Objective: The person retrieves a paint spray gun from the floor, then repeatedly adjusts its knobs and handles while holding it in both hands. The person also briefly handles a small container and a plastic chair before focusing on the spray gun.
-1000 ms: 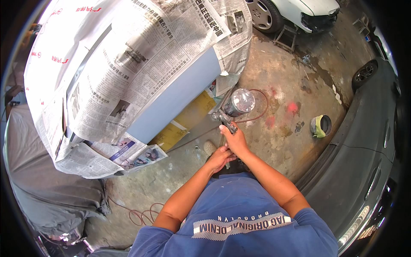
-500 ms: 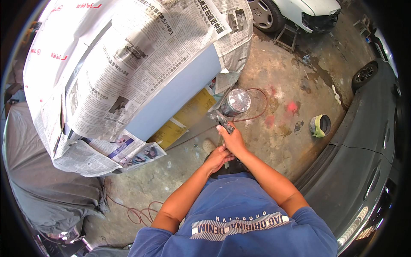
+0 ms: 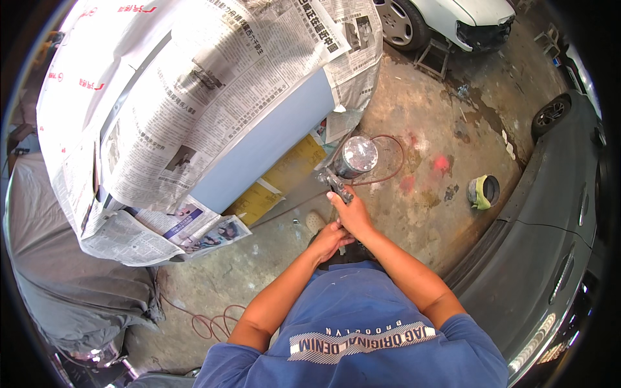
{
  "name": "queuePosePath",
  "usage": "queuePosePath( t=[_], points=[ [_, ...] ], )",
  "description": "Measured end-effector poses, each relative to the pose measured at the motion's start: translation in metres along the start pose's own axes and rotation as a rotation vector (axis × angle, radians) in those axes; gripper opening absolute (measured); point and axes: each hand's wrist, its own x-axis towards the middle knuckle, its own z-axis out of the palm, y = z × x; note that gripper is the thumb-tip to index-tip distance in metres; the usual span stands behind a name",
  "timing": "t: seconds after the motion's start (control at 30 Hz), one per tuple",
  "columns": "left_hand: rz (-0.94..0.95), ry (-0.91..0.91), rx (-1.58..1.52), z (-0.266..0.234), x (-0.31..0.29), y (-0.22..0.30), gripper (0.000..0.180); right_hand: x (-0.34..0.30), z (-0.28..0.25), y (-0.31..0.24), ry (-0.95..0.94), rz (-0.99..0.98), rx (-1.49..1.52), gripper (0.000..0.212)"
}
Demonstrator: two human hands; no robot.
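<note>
My right hand (image 3: pixel 354 216) is closed round the handle of a spray gun (image 3: pixel 336 183), whose round, paint-spattered metal cup (image 3: pixel 359 154) sits at its far end. The gun's nose faces left, and a faint grey mist hangs between it and the panel. Just below, my left hand (image 3: pixel 331 240) is curled against the base of my right hand; what its fingers hold is hidden. To the left stands a light blue-grey panel (image 3: pixel 265 139) on a vehicle masked with newspaper (image 3: pixel 194 84). Yellow masking sheet (image 3: pixel 284 171) runs along its lower edge.
A reddish hose (image 3: pixel 404 158) loops over the stained concrete floor, with more coils (image 3: pixel 210 323) at lower left. A dark grey car (image 3: pixel 543 239) stands along the right, near a cylindrical container (image 3: pixel 483 192). A small stool (image 3: pixel 433 58) stands by a white car (image 3: pixel 462 19). Grey sheeting (image 3: pixel 71 258) hangs at left.
Hardly anything differs. The spray gun and both hands have shifted very slightly, and the grip looks the same.
</note>
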Motion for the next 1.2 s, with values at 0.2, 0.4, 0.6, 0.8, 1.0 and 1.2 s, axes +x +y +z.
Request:
queuePosePath(
  t=[0.2, 0.4, 0.6, 0.8, 1.0, 1.2],
  points=[
    [0.036, 0.011, 0.008, 0.011, -0.018, -0.003, 0.023, -0.015, 0.002, -0.006, -0.019, -0.101, -0.021, 0.054],
    [0.072, 0.008, 0.026, 0.028, -0.054, 0.022, 0.025, -0.043, 0.003, -0.044, -0.052, -0.208, 0.127, 0.055],
    [0.124, 0.01, 0.095, 0.033, -0.077, 0.046, 0.028, -0.048, 0.012, -0.063, -0.079, -0.233, 0.134, 0.057],
    [0.106, 0.032, 0.123, 0.03, -0.078, 0.055, 0.028, -0.043, 0.018, -0.062, -0.059, -0.226, 0.163, 0.056],
    [0.103, 0.013, 0.158, 0.031, -0.079, 0.062, 0.03, -0.049, 0.018, -0.07, -0.047, -0.192, 0.236, 0.051],
    [0.099, -0.003, 0.139, 0.027, -0.073, 0.057, 0.031, -0.05, 0.012, -0.073, -0.05, -0.165, 0.211, 0.051]
  ],
)
